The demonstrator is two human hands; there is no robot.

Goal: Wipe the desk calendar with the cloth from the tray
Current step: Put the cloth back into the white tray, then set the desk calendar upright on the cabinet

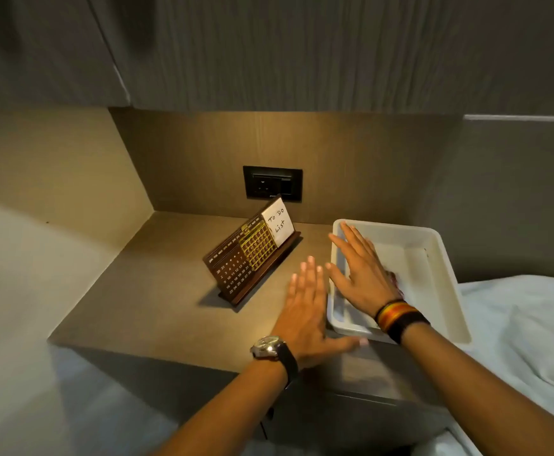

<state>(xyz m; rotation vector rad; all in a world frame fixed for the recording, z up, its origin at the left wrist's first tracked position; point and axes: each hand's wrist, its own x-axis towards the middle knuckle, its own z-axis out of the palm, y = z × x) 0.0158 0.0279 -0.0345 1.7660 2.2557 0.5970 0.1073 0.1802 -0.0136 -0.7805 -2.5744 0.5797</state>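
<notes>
You are at the start: both hands flat and spread, holding nothing. Your right hand [361, 278] hovers over the white plastic tray [440, 245], hiding most of the dark reddish cloth [395, 278]. Your left hand [305, 311] hovers beside it. Next, pinch the cloth, then reach the brown wooden desk calendar [249, 255] standing on the bench [157, 291].

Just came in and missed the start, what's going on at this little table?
A person is about to clean a desk calendar that stands tilted on the table. Both hands are open and empty: the left hand hovers over the table beside a white tray, and the right hand reaches over the tray, where a bit of reddish cloth shows behind it. Nothing is picked up yet.
</notes>
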